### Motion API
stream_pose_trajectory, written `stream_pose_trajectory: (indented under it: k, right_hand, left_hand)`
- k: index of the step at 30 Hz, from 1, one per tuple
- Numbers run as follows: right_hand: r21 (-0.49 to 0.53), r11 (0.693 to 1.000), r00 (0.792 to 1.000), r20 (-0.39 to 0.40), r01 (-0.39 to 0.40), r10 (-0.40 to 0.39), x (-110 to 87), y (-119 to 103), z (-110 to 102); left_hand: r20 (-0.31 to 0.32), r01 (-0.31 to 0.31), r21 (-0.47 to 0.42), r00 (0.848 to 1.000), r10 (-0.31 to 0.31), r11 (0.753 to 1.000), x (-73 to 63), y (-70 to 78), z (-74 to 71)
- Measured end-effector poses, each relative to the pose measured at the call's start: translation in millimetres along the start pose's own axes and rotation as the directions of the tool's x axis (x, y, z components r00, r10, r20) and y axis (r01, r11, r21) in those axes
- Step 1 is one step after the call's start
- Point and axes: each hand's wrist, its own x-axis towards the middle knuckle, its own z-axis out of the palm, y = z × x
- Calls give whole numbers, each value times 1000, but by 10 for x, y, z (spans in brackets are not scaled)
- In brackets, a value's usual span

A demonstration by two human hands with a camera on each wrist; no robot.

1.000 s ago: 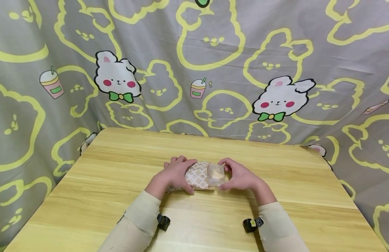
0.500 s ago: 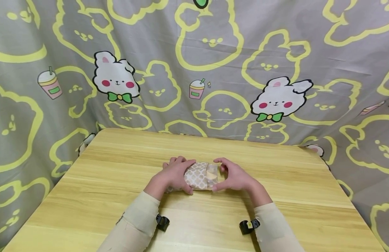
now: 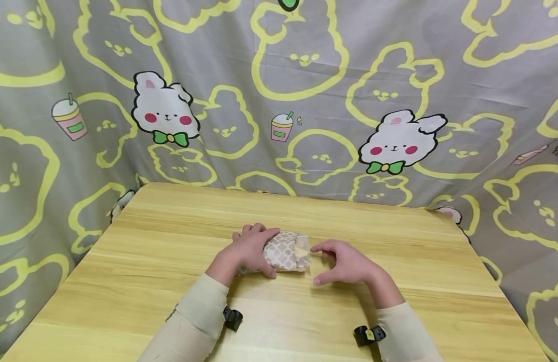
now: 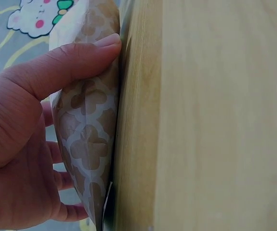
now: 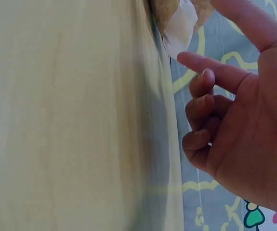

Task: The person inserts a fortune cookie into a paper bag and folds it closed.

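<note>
A tan paper bag (image 3: 281,251) with a white lattice pattern lies on its side on the table. My left hand (image 3: 249,251) grips its left part from above. In the left wrist view the thumb (image 4: 75,62) lies along the bag's near side, with the other fingers behind it. Out of the bag's right end sticks a clear packet (image 3: 302,251) with something pale yellow in it. My right hand (image 3: 347,262) is just right of the packet, thumb and index finger spread and holding nothing. Its index fingertip is very close to the packet; contact I cannot tell.
The wood-grain table (image 3: 279,322) extends around both hands. A grey curtain (image 3: 243,60) with yellow outlines and rabbit prints hangs behind the table and at its sides. Black wrist cameras (image 3: 368,336) sit on both forearms.
The packet has slid left, deeper into the bag, so less of it shows. My right hand first moved left with it, then drew back to the right. My left hand stayed on the bag.
</note>
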Motion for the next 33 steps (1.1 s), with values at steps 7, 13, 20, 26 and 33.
stream_pose_trajectory:
  k: [7,13,20,26,33]
  right_hand:
    - [45,997,997,32,63,-65,59,-77,36]
    - [68,996,997,48,62,-66,96,-48,76]
    - [84,993,993,87,78,-85,77,-91,86]
    - [-4,998,992,108,61,-60,117,-223,119]
    - [-69,994,991,108,87,-79,189,-339,178]
  left_hand:
    - [2,20,-1,1000,-20,1000,-7,15,-14]
    - [5,17,5,1000,-17,1000,-10,19,-8]
    - [-6,17,13,1000,-17,1000,-11,13,-6]
    - [-6,15,12,1000,-15,1000,-2,34,-3]
    - [-17,4,8,1000,-4,1000,9,78,6]
